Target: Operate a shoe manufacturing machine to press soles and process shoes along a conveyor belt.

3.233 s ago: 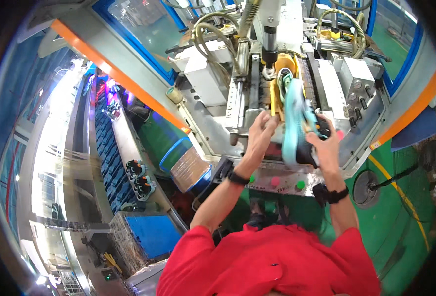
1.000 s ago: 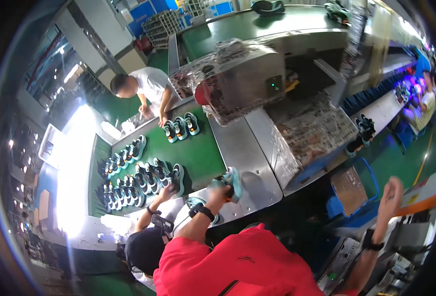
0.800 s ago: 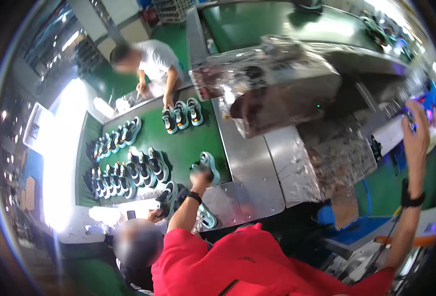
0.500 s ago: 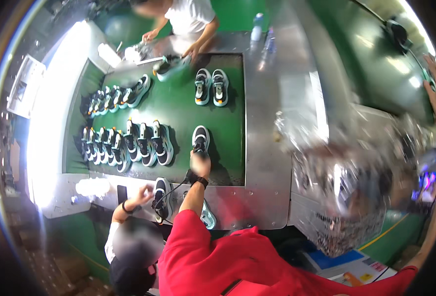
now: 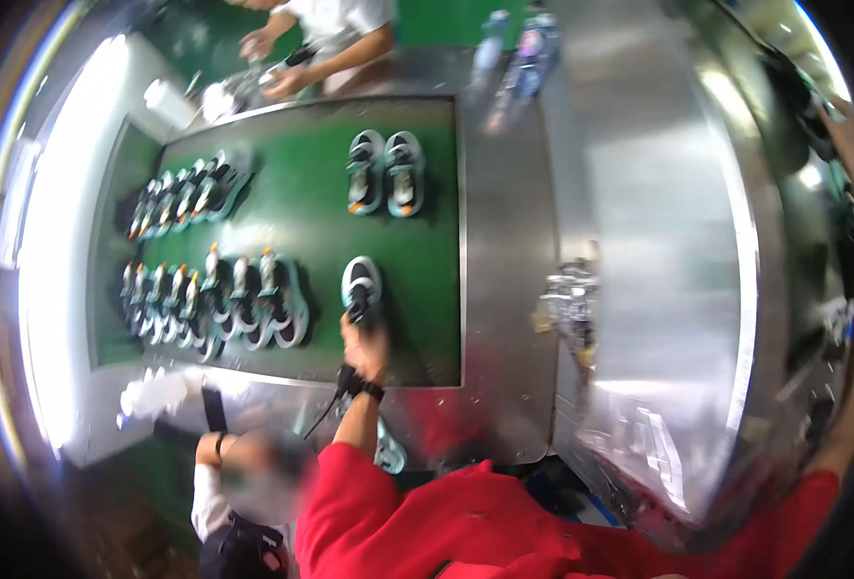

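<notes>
My left hand (image 5: 365, 340) reaches out over the green conveyor belt (image 5: 427, 289). Its fingers are closed on the heel of a teal, white and black shoe (image 5: 360, 278), which rests on the belt. To the left of that shoe stands a row of several similar shoes (image 5: 219, 301). My right arm, in a red sleeve, runs up the far right edge. My right hand (image 5: 852, 154) is blurred near the rim, and its fingers cannot be made out.
A pair of shoes (image 5: 386, 174) lies farther up the belt, and another row (image 5: 183, 198) at upper left. A teal shoe (image 5: 389, 451) sits by my left forearm. One person (image 5: 243, 478) works at lower left, another (image 5: 325, 34) at the belt's top. A shiny metal housing (image 5: 658, 241) fills the right.
The view swung from a machine to the belt. My left hand carried the teal shoe over and lowered it onto the green belt. My right arm stayed stretched to the right.
</notes>
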